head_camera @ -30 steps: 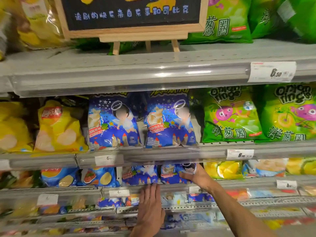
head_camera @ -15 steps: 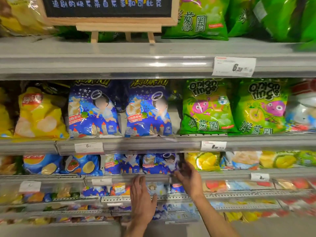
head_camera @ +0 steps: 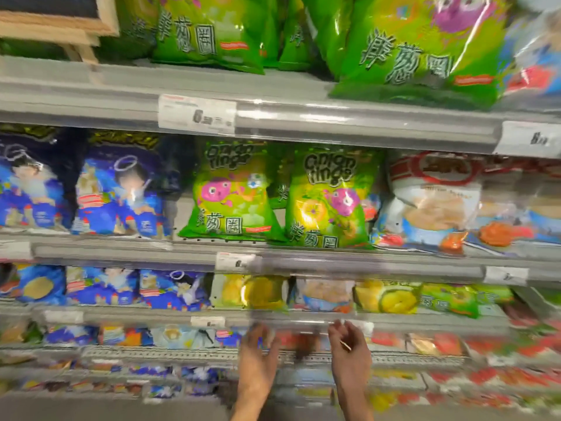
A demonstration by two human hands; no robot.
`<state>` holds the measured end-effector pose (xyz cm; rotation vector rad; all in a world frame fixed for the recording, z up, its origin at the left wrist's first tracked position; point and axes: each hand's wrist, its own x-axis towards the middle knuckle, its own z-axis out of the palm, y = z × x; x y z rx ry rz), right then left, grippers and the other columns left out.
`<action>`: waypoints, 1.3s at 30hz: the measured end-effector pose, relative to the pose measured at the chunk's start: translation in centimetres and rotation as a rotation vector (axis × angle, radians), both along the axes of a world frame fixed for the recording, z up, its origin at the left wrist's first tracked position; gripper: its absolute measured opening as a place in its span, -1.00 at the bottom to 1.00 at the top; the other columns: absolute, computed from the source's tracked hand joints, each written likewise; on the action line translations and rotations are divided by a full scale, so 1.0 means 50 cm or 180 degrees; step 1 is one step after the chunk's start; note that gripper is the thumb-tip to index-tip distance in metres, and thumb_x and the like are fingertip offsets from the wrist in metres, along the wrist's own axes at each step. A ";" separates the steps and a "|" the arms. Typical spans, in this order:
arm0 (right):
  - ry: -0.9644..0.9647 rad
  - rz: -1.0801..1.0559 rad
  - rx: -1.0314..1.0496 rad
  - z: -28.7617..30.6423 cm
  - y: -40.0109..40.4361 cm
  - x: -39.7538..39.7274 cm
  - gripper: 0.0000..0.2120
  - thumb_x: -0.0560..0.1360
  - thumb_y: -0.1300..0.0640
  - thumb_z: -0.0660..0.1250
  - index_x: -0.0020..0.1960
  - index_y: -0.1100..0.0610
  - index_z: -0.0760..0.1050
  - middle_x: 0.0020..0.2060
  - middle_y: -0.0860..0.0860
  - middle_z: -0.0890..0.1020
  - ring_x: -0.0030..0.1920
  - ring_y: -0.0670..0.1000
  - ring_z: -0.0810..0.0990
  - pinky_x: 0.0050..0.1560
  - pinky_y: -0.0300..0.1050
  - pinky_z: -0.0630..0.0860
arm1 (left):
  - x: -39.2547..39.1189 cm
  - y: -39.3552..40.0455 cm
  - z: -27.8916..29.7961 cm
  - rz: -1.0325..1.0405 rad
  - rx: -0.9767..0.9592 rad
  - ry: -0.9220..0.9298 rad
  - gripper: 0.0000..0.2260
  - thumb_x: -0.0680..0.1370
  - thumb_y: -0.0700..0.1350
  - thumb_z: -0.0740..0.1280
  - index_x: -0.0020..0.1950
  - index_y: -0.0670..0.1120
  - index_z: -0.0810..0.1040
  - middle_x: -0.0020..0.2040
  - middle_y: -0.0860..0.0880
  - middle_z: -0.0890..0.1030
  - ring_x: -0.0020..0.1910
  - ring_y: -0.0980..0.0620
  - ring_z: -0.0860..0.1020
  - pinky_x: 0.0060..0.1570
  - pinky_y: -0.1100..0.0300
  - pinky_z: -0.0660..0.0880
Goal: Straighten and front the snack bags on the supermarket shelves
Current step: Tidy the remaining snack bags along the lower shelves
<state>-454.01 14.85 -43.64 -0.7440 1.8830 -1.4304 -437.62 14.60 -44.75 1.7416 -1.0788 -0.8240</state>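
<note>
A: Nothing is seen gripped: the left hand and right hand are raised with loosely curled fingers just under the third shelf rail; blur hides any contact.

B: Above that rail, yellow bags are fronted; higher up, two onion ring bags are stood upright.

A: Between the hands, a gap is left open.

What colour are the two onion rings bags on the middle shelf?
Bright green, with pink and purple cartoon faces; the onion rings bags show best in the head view.
</note>
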 end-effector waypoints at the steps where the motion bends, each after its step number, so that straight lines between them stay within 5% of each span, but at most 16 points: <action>1: 0.0053 -0.0057 0.0003 0.002 -0.002 -0.041 -0.71 0.49 0.16 0.51 0.18 0.15 0.57 -0.07 0.10 0.69 -0.02 0.14 0.67 0.09 -0.02 0.54 | -0.034 0.002 0.002 0.0075 -0.0115 -0.0032 -0.73 0.34 -0.43 0.53 -0.02 -0.24 0.62 -0.11 -0.20 0.66 -0.08 -0.06 0.64 0.00 0.25 0.48; 3: 0.0243 -0.0076 -0.0107 0.008 -0.010 -0.119 -0.75 0.48 0.20 0.51 0.10 0.12 0.53 -0.08 0.13 0.65 -0.02 0.20 0.63 0.09 0.04 0.54 | -0.088 0.004 0.017 0.0090 -0.0180 0.0115 -0.75 0.38 -0.38 0.52 -0.01 -0.16 0.63 -0.18 0.03 0.63 -0.22 0.23 0.57 -0.13 0.50 0.41; 7: 0.0737 -0.0091 -0.0388 0.031 -0.036 -0.260 -0.68 0.42 0.29 0.55 0.04 0.13 0.46 -0.22 0.00 0.59 -0.20 0.11 0.59 -0.08 0.03 0.51 | -0.179 0.002 0.040 0.0125 -0.0109 0.0472 -0.69 0.43 -0.36 0.49 0.15 -0.24 0.58 -0.16 0.09 0.55 -0.17 0.22 0.52 -0.16 0.59 0.37; 9: 0.1117 0.0014 -0.0385 0.034 -0.052 -0.324 -0.66 0.37 0.23 0.60 -0.03 0.14 0.46 -0.25 -0.04 0.58 -0.22 0.06 0.60 -0.05 0.03 0.51 | -0.212 0.002 0.058 0.0122 -0.0216 0.0363 -0.68 0.42 -0.32 0.52 0.11 -0.13 0.56 -0.15 0.06 0.57 -0.15 0.08 0.55 -0.09 0.53 0.40; 12: 0.1142 0.0388 -0.0038 0.039 -0.097 -0.393 -0.37 0.31 0.06 0.66 0.24 0.30 0.49 0.04 0.20 0.62 0.10 0.21 0.58 0.19 0.17 0.51 | -0.235 -0.020 0.069 0.0059 -0.0360 0.0000 -0.55 0.43 -0.24 0.52 0.28 -0.14 0.50 0.12 -0.06 0.56 0.11 -0.04 0.55 0.19 0.21 0.43; 16: 0.0925 0.1069 0.0287 0.051 -0.149 -0.436 -0.11 0.21 -0.17 0.66 0.35 0.23 0.40 0.16 0.16 0.59 0.18 0.21 0.57 0.21 0.17 0.54 | -0.232 -0.081 0.098 -0.0053 -0.0522 -0.0253 -0.34 0.40 -0.11 0.57 0.42 -0.22 0.38 0.29 -0.10 0.47 0.30 -0.05 0.43 0.33 0.04 0.38; 20: 0.0933 0.1560 0.0618 0.053 -0.185 -0.457 0.01 0.13 -0.33 0.60 0.36 0.22 0.37 0.12 0.11 0.62 0.12 0.16 0.59 0.09 0.00 0.52 | -0.217 -0.148 0.120 -0.0371 -0.0515 -0.0451 -0.35 0.28 -0.04 0.65 0.27 -0.13 0.46 0.10 0.00 0.56 0.09 0.04 0.51 0.08 0.19 0.42; 26: 0.0836 0.1678 0.0650 0.043 -0.208 -0.465 0.05 0.09 -0.38 0.62 0.36 0.22 0.41 0.21 0.10 0.60 0.19 0.12 0.56 0.16 -0.01 0.51 | -0.193 -0.208 0.105 -0.0765 -0.0159 -0.0307 -0.38 0.23 -0.08 0.68 0.12 0.06 0.38 -0.06 0.15 0.58 -0.03 0.12 0.54 -0.18 0.60 0.34; 32: 0.0650 0.1501 0.0481 0.051 -0.201 -0.455 0.13 -0.02 -0.42 0.57 0.35 0.23 0.41 0.20 0.09 0.59 0.20 0.11 0.55 0.14 -0.05 0.47 | -0.183 -0.238 0.092 -0.0924 -0.0016 0.0002 -0.20 0.24 -0.16 0.67 0.38 -0.15 0.37 0.24 -0.12 0.57 0.26 -0.08 0.52 0.34 0.06 0.40; 36: 0.0556 0.1416 0.0291 0.057 -0.187 -0.449 0.21 0.02 -0.38 0.60 0.45 0.27 0.35 0.33 0.15 0.55 0.34 0.17 0.50 0.34 0.07 0.46 | -0.185 -0.236 0.097 -0.0806 -0.0005 0.0271 -0.33 0.25 -0.31 0.64 0.30 -0.25 0.46 0.13 -0.19 0.64 0.18 -0.14 0.60 0.22 0.11 0.49; 39: 0.0582 0.1367 0.0239 0.068 -0.176 -0.447 0.13 0.12 -0.24 0.67 0.48 0.29 0.33 0.38 0.19 0.52 0.37 0.19 0.48 0.40 0.14 0.44 | -0.191 -0.223 0.105 -0.0747 -0.0115 0.0486 -0.43 0.26 -0.37 0.61 0.20 -0.21 0.50 0.04 -0.11 0.66 0.10 -0.10 0.61 -0.04 0.40 0.53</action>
